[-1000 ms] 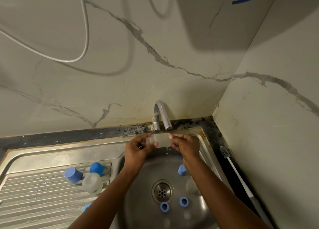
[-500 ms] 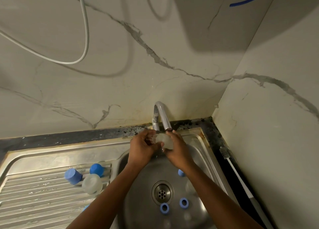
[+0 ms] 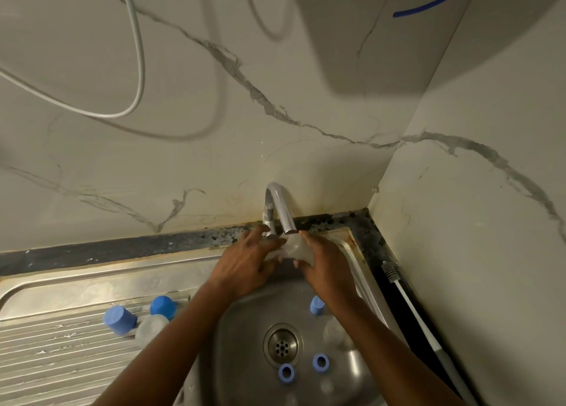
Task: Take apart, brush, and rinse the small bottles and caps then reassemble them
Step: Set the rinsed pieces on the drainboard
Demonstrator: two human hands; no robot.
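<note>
Curved chrome tap (image 3: pixel 283 209) above a steel sink (image 3: pixel 239 344) with a round drain (image 3: pixel 282 344). Veined marble wall (image 3: pixel 76 160) behind, grey cable (image 3: pixel 141 65) looping across

A: What did the room look like?
B: Two pale marble-look walls (image 3: pixel 306 99) with grey veins met at a corner. A white cable (image 3: pixel 141 69) looped across the back wall.
A: And below?
B: A dark speckled surface (image 3: pixel 137 248) edged a steel sink (image 3: pixel 92 280) under a chrome tap (image 3: pixel 283 206).
</note>
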